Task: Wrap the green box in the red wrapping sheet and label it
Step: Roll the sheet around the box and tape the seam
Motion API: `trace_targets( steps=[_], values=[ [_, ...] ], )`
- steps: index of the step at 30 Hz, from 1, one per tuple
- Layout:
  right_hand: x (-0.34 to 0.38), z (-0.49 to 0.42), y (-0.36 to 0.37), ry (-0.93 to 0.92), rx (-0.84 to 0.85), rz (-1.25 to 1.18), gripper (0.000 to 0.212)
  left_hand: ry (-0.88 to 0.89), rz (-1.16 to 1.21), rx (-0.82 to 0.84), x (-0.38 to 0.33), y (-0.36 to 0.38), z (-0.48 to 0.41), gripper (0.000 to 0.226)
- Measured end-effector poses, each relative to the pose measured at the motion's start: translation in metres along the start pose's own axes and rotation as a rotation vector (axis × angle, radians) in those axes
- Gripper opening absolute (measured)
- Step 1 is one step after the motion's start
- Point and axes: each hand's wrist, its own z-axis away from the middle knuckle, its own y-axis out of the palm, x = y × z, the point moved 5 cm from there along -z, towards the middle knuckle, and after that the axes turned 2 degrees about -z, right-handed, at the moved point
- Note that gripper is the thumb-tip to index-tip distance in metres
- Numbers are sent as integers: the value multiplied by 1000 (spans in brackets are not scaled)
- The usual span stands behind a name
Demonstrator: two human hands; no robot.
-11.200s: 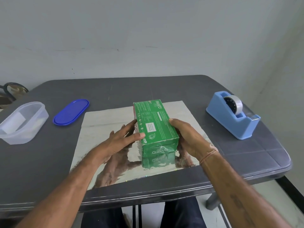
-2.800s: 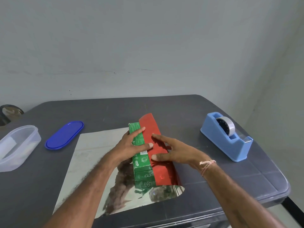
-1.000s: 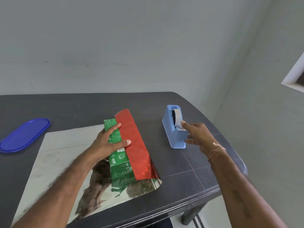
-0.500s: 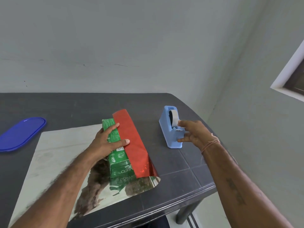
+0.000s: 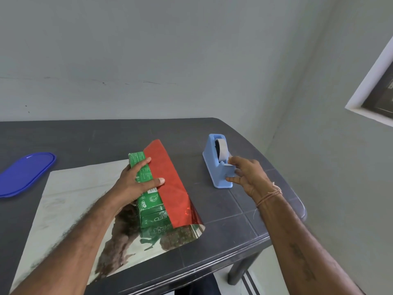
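Note:
The green box lies lengthwise on the wrapping sheet, whose silver underside faces up. The sheet's right edge is folded over the box, showing its red face. My left hand rests on top of the box with straight fingers, and its thumb presses the edge of the red flap against the box. My right hand is at the front end of the blue tape dispenser. Its index fingertip is by the cutter, its thumb is low on the dispenser's front, and the two are apart.
The tape roll sits in the dispenser, right of the box. A blue oval lid lies at the far left of the dark grey table. The table's rounded corner and right edge are just beyond the dispenser.
My right hand left the red flap and reached right to the tape dispenser, where its fingers closed in on the cutter end. My left hand kept holding the flap on the box.

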Motion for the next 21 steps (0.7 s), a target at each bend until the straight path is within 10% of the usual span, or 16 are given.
trace_targets(
  steps=[21],
  values=[
    [-40, 12, -6, -68, -55, -156, 28, -55, 1, 43, 4, -2, -1, 113]
  ],
)
